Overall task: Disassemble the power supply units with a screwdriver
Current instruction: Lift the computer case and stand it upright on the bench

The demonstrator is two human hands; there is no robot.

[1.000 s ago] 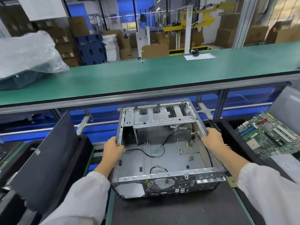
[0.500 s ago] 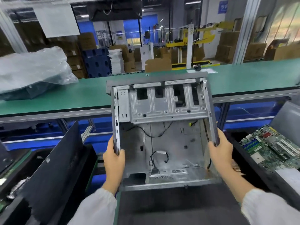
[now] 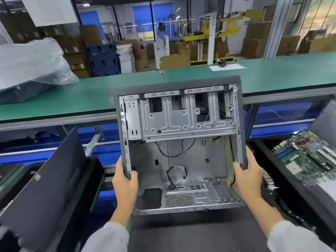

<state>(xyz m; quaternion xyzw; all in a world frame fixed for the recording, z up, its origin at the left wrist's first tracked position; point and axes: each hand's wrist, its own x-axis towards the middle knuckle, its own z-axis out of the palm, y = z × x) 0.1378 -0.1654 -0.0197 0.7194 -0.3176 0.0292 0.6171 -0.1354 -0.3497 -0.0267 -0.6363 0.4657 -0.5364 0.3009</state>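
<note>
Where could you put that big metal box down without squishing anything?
Both hands hold the metal case. Bare room: the dark mat right below it, and the green belt behind. Crowded: circuit boards right, black panel left.

Single head-worn view, wide-angle, looking forward and down. Close above the raised computer chassis [image 3: 179, 148]; beyond it the green worktop [image 3: 91, 91], warehouse boxes farther behind.
</note>
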